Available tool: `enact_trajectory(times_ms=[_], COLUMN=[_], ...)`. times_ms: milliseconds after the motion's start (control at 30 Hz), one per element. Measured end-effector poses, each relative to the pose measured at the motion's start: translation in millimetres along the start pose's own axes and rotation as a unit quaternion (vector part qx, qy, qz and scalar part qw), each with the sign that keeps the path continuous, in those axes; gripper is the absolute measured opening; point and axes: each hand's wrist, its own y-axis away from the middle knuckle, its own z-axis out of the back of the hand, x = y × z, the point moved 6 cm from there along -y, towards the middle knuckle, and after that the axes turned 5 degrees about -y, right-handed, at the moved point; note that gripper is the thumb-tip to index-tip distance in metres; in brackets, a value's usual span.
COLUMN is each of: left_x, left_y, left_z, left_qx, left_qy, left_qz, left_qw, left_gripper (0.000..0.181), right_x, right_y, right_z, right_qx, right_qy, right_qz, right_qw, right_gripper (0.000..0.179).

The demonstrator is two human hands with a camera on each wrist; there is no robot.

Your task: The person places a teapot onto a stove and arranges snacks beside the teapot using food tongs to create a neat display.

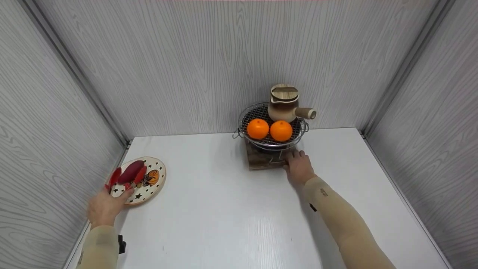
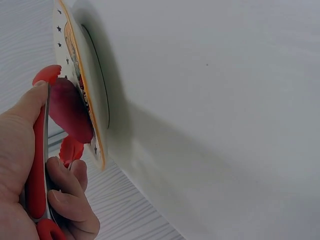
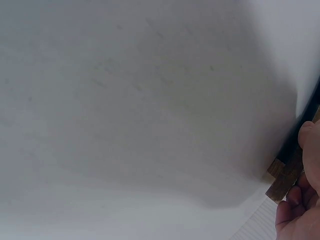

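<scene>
My left hand (image 1: 105, 207) grips red-handled tongs (image 2: 37, 172) over the patterned plate (image 1: 157, 188) at the left. The tongs' red tips lie on either side of a purple sweet potato (image 1: 130, 172) on the plate; whether both touch it I cannot tell. On the right, my right hand (image 1: 300, 169) holds the front right corner of a wooden base (image 1: 258, 160), thumb and fingers on opposite sides in the right wrist view. Above that base sits a round wire grill (image 1: 246, 118) carrying two oranges (image 1: 258, 129) and a brown-and-cream side-handled teapot (image 1: 282, 111).
Grey wood-grain panels (image 1: 179, 67) enclose the white table (image 1: 209, 209) at the back and both sides. The plate lies close to the left panel. The grill's wire loop handles stick out sideways, and the teapot's handle (image 1: 305, 113) points right.
</scene>
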Motion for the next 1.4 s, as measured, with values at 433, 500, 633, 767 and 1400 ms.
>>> enact_trajectory(times_ms=[433, 500, 633, 767, 1400], left_x=[-4.2, -4.8, -4.0, -4.5, -19.2], left_y=[3.3, 3.4, 4.3, 6.3, 14.4], left_z=[-7.4, -8.7, -11.5, -11.9, -4.6], left_qx=[-0.011, -0.019, -0.030, -0.038, -0.036], left_qy=[-0.018, -0.022, -0.027, -0.027, -0.015], left_qz=[-0.011, -0.016, -0.014, -0.012, -0.012], left_qw=[0.9997, 0.9994, 0.9991, 0.9989, 0.9992], left_gripper=[0.089, 0.086, 0.076, 0.072, 0.099], right_x=[-1.4, -2.2, -0.2, 1.7, 8.5], right_y=[0.9, 1.3, 3.4, 5.0, 7.6], right_z=[-0.7, -1.6, 0.0, 2.1, 10.0], right_qx=[-0.013, -0.023, -0.034, -0.033, -0.028], right_qy=[-0.004, 0.002, 0.007, 0.006, 0.003], right_qz=[0.006, 0.014, 0.024, 0.024, 0.018], right_qw=[0.9999, 0.9996, 0.9991, 0.9991, 0.9994], right_gripper=[0.041, 0.042, 0.044, 0.045, 0.040])
